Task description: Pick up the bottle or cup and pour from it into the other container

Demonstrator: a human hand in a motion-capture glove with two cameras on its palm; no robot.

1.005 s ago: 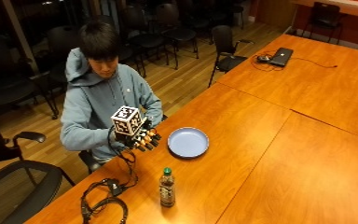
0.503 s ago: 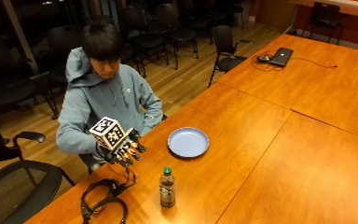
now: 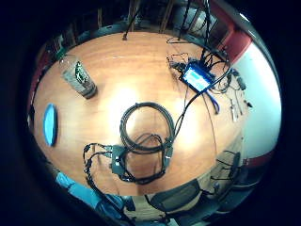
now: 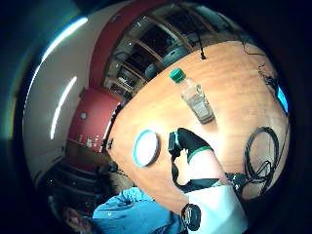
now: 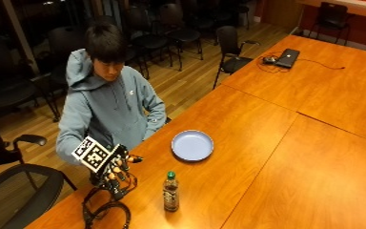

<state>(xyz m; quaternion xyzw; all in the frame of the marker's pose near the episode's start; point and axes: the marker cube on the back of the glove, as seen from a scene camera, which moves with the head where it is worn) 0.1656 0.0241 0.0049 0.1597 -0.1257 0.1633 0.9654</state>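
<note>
Hand [image 5: 116, 169] beside bottle [image 5: 170, 192], apart

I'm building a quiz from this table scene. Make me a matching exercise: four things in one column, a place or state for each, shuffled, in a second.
Things:
1. clear plastic bottle with green cap
2. round blue plate
3. black-gloved right hand
4. coiled black cable

Places or states:
A. lying at the table's near corner
B. standing upright, cap on
C. raised above the cable, holding nothing
D. empty, in front of the person

Pairs: 1-B, 2-D, 3-C, 4-A
</note>
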